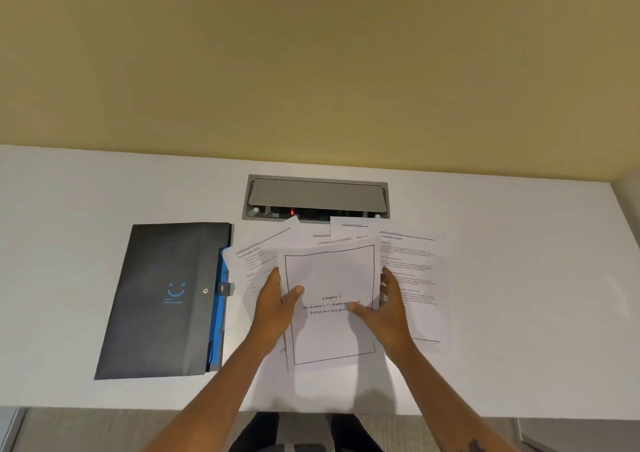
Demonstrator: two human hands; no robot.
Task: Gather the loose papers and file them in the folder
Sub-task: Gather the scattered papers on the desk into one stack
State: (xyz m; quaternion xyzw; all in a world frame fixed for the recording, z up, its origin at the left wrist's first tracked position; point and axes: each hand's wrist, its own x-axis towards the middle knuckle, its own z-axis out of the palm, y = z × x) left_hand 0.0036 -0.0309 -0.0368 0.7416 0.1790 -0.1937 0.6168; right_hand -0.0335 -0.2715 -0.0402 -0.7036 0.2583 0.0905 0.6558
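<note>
Between the two hands, a bordered title sheet is clamped at its side edges, the left hand and right hand each closed on it, its long axis running away from the person. Other printed papers are fanned beneath on the white bench. Nearer the left hand, the dark folder is seen closed, lying flat.

Folder lies flat on the counter, left of the loose papers, which are fanned and overlapping at centre. Cable box sits recessed in the counter behind the papers, a few sheet corners overlapping its near edge. Title sheet lies on top of the pile, left hand at its left edge, right hand at its right edge.
</note>
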